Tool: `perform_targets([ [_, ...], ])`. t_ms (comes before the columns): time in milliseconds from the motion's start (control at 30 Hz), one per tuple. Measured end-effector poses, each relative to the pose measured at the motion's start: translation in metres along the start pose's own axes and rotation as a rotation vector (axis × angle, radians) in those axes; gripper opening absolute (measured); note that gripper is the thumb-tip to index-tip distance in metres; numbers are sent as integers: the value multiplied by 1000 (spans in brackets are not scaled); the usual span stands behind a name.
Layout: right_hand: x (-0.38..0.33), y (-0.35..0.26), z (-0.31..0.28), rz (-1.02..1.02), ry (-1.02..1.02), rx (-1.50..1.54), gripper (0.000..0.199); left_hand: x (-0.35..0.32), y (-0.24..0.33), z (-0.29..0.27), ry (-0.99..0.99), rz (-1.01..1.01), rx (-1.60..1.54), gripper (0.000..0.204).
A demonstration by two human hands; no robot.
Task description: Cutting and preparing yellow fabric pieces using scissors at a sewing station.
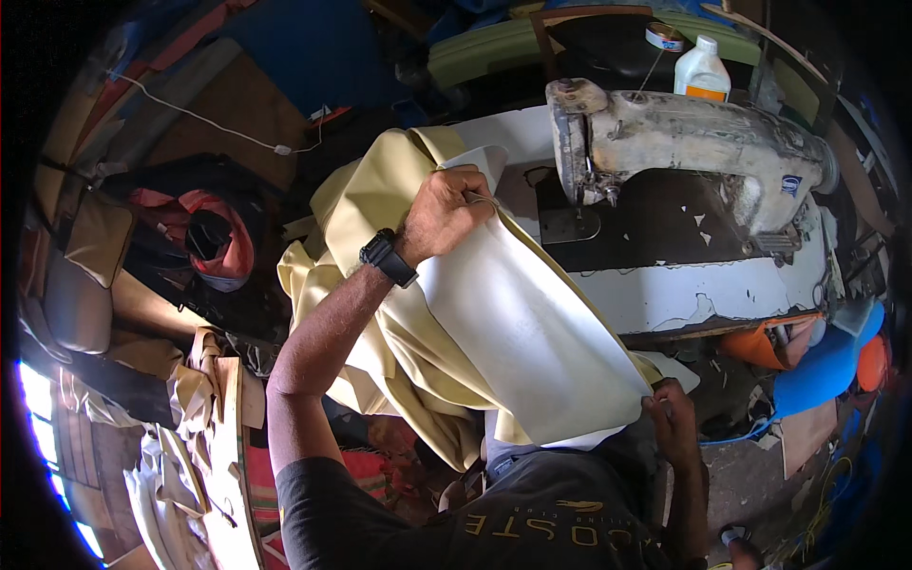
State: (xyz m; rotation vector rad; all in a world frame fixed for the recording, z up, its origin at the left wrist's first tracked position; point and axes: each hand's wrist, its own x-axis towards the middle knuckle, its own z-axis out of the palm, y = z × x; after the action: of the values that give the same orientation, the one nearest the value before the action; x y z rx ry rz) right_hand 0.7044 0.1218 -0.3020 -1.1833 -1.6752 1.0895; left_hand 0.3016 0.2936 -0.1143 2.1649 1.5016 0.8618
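A large piece of pale yellow upholstery fabric (366, 204) with a white underside drapes over my lap and the left end of the sewing table. My left hand (448, 211), a black watch on its wrist, is closed on the fabric's upper edge, left of the sewing machine (684, 142). Lower right, near my body, my right hand (671, 418) pinches the near end of the same edge. Between the two hands that edge runs taut, its white side (532, 323) facing up. The machine's needle area stands to the right, apart from the fabric.
White scraps lie on the worn sewing table (665, 293). Behind the machine are a white bottle (703, 68) and a round tin (664, 37). Orange and blue rolled material (826, 380) sits at the right. A white cord (209, 123) and a dark bag with red lining (171, 209) are at left.
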Motion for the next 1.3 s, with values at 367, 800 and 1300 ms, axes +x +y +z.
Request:
perform_targets([
  [367, 1, 14, 11, 153, -72, 68, 12, -8, 23, 18, 135, 157, 50, 6],
  [800, 199, -152, 96, -579, 109, -155, 27, -18, 39, 12, 112, 166, 89, 6],
  [1300, 199, -122, 122, -449, 122, -60, 18, 1, 13, 12, -209, 185, -11, 14],
])
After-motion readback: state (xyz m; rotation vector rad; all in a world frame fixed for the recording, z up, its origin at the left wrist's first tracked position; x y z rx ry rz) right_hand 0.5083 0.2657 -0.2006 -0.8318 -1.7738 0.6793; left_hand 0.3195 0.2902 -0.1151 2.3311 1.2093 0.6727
